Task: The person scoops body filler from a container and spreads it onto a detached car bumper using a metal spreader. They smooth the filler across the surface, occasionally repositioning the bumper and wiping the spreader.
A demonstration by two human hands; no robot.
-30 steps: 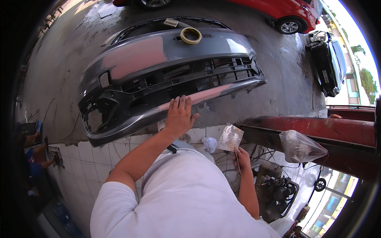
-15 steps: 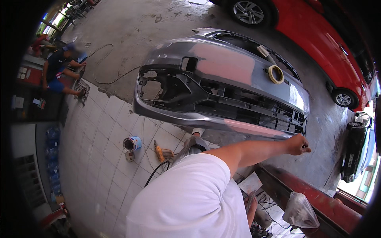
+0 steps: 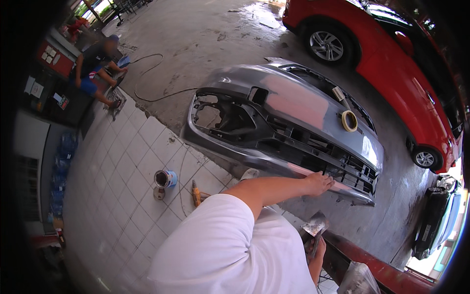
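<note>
My left hand touches the pink-filled strip on the lower lip of a grey car bumper, its fingers extended and slightly bent. My right hand, low at the right, is closed on a flat metal spreader plate and what looks like a thin scraper beneath it. A larger pink patch covers the bumper's upper part, where a masking tape roll lies beside a pale block tool.
An open can and an orange tool lie on tiles at left. A person sits beyond a hose. A red car and dark car stand right; a red beam crosses the lower right.
My view has swung left since a second ago, bringing the seated person and can into sight. My left hand has moved back leftward onto the pink strip since half a second ago.
</note>
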